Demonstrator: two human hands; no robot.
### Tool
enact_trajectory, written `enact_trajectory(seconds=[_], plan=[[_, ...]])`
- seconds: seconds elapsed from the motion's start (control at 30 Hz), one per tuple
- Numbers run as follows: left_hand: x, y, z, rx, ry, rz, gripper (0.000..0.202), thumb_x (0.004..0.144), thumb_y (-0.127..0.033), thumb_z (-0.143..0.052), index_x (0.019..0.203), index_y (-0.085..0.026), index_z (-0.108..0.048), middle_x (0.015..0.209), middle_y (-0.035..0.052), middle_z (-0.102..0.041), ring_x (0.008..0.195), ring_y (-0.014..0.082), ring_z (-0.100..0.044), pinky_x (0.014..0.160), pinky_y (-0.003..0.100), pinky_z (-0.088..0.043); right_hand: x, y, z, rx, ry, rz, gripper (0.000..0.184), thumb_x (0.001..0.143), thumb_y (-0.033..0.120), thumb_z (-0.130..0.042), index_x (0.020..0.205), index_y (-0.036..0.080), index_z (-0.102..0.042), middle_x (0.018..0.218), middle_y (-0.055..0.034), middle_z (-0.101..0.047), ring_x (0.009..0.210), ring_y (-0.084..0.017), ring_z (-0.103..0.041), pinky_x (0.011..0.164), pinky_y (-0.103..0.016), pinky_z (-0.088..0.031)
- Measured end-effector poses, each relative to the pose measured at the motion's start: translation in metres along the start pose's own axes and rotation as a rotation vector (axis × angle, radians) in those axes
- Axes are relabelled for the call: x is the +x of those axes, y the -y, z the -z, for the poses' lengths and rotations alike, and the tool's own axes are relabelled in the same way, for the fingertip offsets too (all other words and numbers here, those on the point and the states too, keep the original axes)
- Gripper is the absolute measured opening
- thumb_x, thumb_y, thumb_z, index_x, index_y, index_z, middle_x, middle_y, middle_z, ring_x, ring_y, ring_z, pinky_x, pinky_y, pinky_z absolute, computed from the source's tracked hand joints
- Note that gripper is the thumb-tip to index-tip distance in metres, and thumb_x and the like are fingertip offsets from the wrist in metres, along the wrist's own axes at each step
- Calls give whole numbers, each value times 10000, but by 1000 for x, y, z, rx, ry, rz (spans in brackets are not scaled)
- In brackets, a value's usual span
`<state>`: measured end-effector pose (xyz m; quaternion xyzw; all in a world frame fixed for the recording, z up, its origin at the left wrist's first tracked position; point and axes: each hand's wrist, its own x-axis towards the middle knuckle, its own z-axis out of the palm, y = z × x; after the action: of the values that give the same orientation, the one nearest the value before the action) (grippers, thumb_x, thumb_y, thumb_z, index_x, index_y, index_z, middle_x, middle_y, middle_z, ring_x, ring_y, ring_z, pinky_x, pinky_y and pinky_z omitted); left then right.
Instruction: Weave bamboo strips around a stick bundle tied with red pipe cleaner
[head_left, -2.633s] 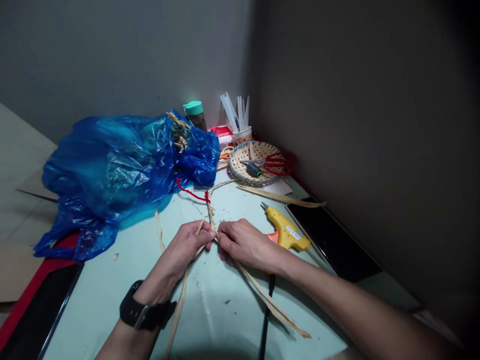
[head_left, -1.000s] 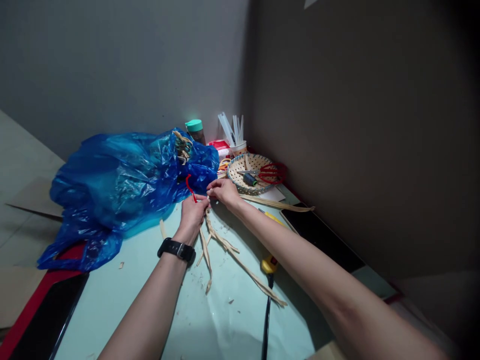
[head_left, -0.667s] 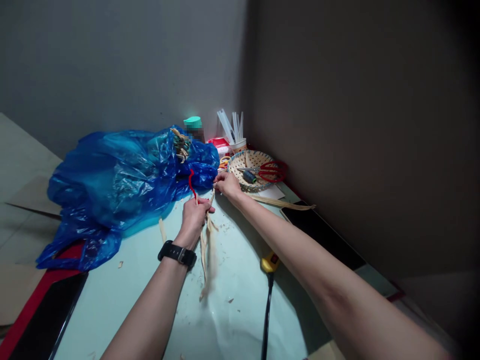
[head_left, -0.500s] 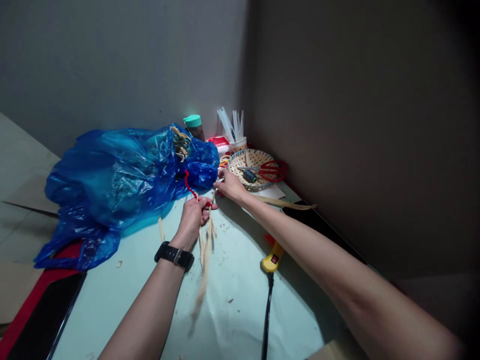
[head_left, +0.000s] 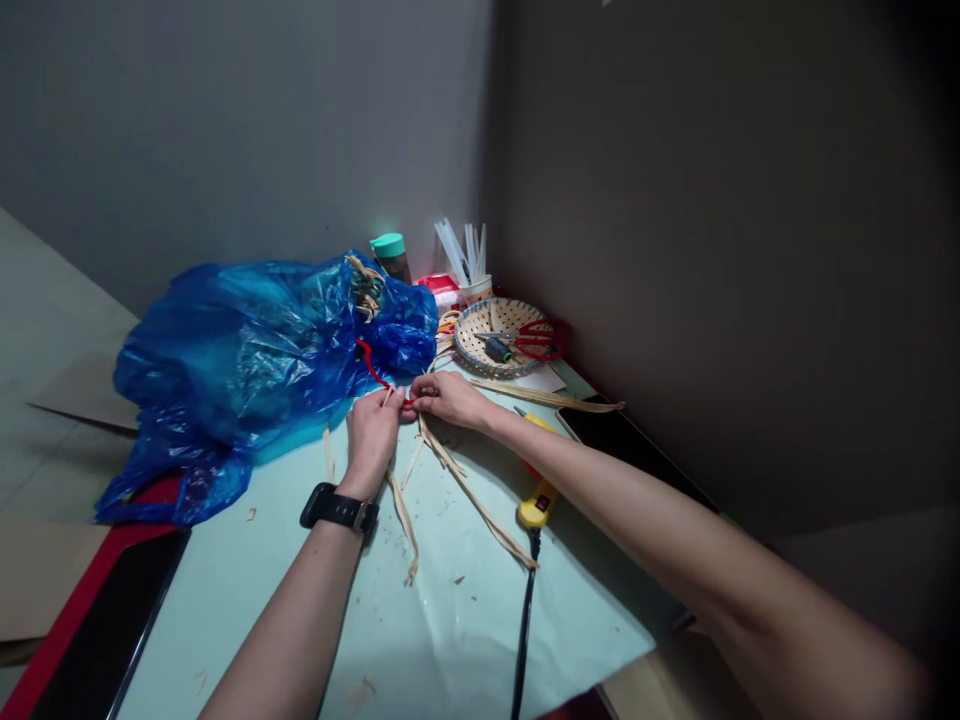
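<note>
My left hand (head_left: 373, 425), with a black watch (head_left: 341, 508) on its wrist, is closed in a pinch on a red fuzzy cord (head_left: 373, 366) and pale dried-fibre strands (head_left: 405, 520). Meeting it fingertip to fingertip, my right hand (head_left: 450, 398) pinches the same spot, where a bit of red shows between the fingers. Long loose strands (head_left: 480, 500) hang from between the hands and trail over the table toward the yellow tool. The far end of the cord rises toward the blue bag. Fingers hide the exact join of cord and strands.
A blue plastic bag (head_left: 217, 370) fills the left. Behind the hands stand a woven basket (head_left: 472, 350) with red-handled scissors (head_left: 540, 340) and a dark thread spool (head_left: 498, 350), a cup of white sticks (head_left: 476, 290) and a green-lidded jar (head_left: 390, 250). A corded yellow tool (head_left: 537, 505) lies under my right forearm.
My right hand has come down and left from near the basket to meet my left hand. The hanging strands have spread apart, one bunch swinging right. The view has shifted slightly.
</note>
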<state>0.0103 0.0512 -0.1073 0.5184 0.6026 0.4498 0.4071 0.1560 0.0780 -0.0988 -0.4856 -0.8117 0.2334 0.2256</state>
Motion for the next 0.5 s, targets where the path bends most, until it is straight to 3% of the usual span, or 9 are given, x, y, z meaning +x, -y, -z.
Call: enact_trajectory(seconds=[0.2,0.5], plan=[[-3,0,0,73,-135,-77,281,724,-304,-609,472,-189,-561,467,36,-590,475,143,-501,476,233,-325,-2,-4,1,17,-15,86,177,799,204,-551,891,162,-697,811,-22,-664,767,-138,-555,677,-212,-342],[-12,10,-4,-24,-150,-29,225,737,-335,-593,576,-177,-587,462,6,-566,433,125,-477,424,226,-287,5,-17,-1,141,19,22,209,759,218,-600,902,151,-737,853,-33,-698,848,-162,-597,750,-215,-377]])
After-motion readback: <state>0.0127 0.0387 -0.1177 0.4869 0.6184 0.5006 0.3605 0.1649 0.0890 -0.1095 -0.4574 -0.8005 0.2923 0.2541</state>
